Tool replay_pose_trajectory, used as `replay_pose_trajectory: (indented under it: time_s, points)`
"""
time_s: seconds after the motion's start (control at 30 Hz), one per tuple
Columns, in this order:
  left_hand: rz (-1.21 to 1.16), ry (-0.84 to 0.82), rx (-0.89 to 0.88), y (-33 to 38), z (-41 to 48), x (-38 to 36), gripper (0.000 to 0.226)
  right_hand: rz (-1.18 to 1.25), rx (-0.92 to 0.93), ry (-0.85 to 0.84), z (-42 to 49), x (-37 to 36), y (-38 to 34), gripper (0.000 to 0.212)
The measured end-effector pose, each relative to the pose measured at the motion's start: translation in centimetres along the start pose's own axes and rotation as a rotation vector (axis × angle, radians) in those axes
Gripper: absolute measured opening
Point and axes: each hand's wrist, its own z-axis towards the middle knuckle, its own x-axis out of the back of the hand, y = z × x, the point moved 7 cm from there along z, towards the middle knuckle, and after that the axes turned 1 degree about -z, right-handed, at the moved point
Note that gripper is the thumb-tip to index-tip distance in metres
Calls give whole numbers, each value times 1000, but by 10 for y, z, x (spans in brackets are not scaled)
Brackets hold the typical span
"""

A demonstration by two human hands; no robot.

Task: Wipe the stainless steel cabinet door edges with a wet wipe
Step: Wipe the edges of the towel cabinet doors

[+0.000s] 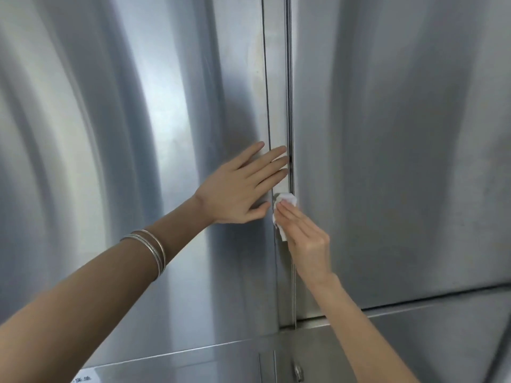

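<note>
Two stainless steel cabinet doors fill the view, the left door and the right door, meeting at a dark vertical seam. My left hand lies flat on the left door with straight fingers, the tips reaching the seam. Just below it, my right hand presses a crumpled white wet wipe against the door edge at the seam. The fingers cover most of the wipe; only its top and left side show.
Silver bangles ring my left forearm. Below the doors runs a steel ledge, with lower cabinet panels and a small latch under it. A white label sits at the bottom left.
</note>
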Motion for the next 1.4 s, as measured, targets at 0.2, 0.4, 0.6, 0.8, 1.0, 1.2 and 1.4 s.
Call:
replay_pose_trajectory:
  time_s: [0.2, 0.4, 0.6, 0.8, 1.0, 1.2, 1.4]
  points:
    - [16, -1, 10, -2, 0, 0, 55, 66, -164, 90, -44, -3, -3, 19]
    - [-56, 20, 56, 33, -18, -10, 53, 30, -164, -41, -89, -1, -13, 19]
    - [-90, -58, 72, 67, -51, -31, 51, 53, -176, -5, -94, -3, -11, 21]
    - [-58, -8, 99, 93, -66, -41, 51, 16, -146, -182, -172, -5, -24, 30]
    - [-81, -1, 98, 92, -65, -39, 48, 24, -95, 43, -103, -8, -7, 18]
    - [-72, 25, 110, 94, -66, -38, 47, 34, -101, -246, -219, -7, -27, 35]
    - [-114, 34, 121, 92, -66, -40, 47, 7, -41, -153, -163, -8, -11, 18]
